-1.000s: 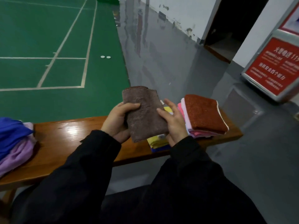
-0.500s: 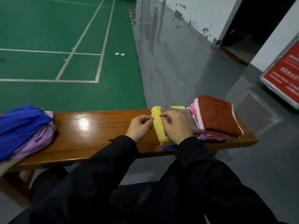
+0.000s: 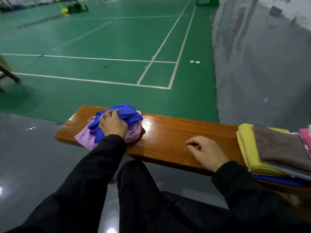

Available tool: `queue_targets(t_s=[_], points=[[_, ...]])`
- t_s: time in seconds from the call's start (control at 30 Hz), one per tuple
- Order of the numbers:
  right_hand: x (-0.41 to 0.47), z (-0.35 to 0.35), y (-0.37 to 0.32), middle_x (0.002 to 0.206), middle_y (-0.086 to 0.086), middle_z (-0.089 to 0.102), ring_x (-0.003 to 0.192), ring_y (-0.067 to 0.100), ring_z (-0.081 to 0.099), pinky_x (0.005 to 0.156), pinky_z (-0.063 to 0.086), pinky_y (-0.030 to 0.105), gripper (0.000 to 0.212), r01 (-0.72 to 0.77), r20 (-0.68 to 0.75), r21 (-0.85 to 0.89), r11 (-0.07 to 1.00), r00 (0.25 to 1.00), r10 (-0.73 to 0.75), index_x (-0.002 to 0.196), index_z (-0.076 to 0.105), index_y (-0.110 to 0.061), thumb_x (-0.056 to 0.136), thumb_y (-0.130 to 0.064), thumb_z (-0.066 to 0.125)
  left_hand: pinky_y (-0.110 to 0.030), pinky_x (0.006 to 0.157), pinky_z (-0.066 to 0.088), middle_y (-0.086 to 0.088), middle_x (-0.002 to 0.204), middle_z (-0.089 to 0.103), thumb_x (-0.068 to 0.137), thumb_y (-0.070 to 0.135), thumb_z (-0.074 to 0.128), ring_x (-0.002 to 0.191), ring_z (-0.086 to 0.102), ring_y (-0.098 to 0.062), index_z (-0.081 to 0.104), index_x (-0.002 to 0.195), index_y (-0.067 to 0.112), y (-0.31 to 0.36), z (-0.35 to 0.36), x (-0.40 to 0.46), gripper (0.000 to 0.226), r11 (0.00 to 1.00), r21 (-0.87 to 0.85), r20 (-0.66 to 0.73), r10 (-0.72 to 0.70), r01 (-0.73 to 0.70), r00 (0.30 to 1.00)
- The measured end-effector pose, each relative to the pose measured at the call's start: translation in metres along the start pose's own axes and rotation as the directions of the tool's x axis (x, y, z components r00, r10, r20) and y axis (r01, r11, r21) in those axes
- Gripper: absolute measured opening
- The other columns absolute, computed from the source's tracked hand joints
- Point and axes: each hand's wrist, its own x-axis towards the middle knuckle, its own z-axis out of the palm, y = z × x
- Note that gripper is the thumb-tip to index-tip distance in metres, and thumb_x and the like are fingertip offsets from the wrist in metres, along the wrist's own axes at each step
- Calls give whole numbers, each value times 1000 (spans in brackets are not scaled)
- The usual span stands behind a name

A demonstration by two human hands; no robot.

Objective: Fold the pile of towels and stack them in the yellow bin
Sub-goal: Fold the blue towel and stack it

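Note:
A crumpled blue towel [image 3: 127, 113] lies on a lilac towel [image 3: 84, 137] at the left end of the wooden bench [image 3: 168, 133]. My left hand [image 3: 113, 124] grips the blue towel from above. My right hand [image 3: 207, 152] hovers over the bench's front edge with loosely curled fingers and holds nothing. At the right end sits a folded stack with a brown towel [image 3: 279, 145] on top of yellow towels [image 3: 247, 148] and a blue one [image 3: 277, 179] at the bottom. A pink folded towel [image 3: 305, 137] shows at the right edge. No yellow bin is in view.
Beyond the bench lies a green court floor [image 3: 117, 47] with white lines and two small white discs [image 3: 194, 62]. Grey floor [image 3: 260, 64] runs along the right. A wooden chair leg [image 3: 9, 74] stands at the far left. My black-trousered legs are below the bench.
The brown towel was laid on the folded stack and let go. My view swung left, my left hand reached to the loose pile and gripped the blue towel, and my right hand came off the stack.

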Motion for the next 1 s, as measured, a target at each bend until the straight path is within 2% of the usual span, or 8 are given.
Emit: queue_targets(t_s=[0.1,0.2,0.47,0.63,0.73,0.8,0.9,1.0], points=[[-1,-2,0,111,-19,65,103,1,59,89,49,23,16,-19,19,-15,1000,1000,19,112,70,-34,101,-34,59,-56,120,16,-5,160,34,88,14,51,151,14,-32,43,148,22,-19,1,31,61,994,88,121,54,-65,991],[-5,-7,2,114,-20,65,103,-1,57,86,45,19,18,-54,57,-22,998,997,56,116,69,-34,102,-35,58,-56,117,20,-14,153,42,89,26,55,145,25,-37,40,148,21,-20,4,53,61,949,255,254,120,-186,960],[-16,-18,8,107,-24,68,101,-2,61,81,45,11,17,-86,30,-9,996,996,86,110,72,-36,102,-36,57,-53,98,38,-16,110,61,86,28,63,109,52,-39,60,102,16,-14,-2,57,21,871,344,162,314,-352,936],[-10,-29,-10,109,-22,68,102,-6,61,88,49,15,16,-43,-29,89,995,999,46,113,72,-35,101,-32,61,-43,74,39,-21,90,61,101,17,53,80,56,-37,48,102,7,26,-50,18,12,910,-111,-110,388,-400,915],[-3,-46,-41,112,-17,67,103,-5,62,86,49,15,28,72,-134,351,934,991,-27,123,65,-32,96,-28,70,-30,62,37,-5,77,53,102,14,52,66,50,-17,45,103,6,74,-96,-22,11,749,-398,-237,474,-530,848],[3,-54,-64,133,-12,59,119,-2,57,98,50,22,61,111,-120,517,849,991,-56,142,49,-36,88,-31,79,-22,54,35,0,70,47,102,14,52,57,42,-4,42,95,18,107,-123,-45,12,571,-535,-308,554,-622,773],[20,-53,-87,165,-6,26,149,9,31,118,35,36,119,96,-35,625,774,995,-96,156,13,-52,70,-35,93,-19,48,34,-3,66,54,100,15,57,51,41,-4,44,89,23,152,-152,-74,19,377,-759,-142,701,-531,699],[28,-59,-89,150,11,51,136,25,54,107,49,50,105,60,-3,790,610,996,-94,154,28,-42,75,-17,91,-21,47,39,-5,68,66,96,17,64,51,48,-7,50,92,14,183,-159,-91,15,397,-762,18,803,-512,595]])
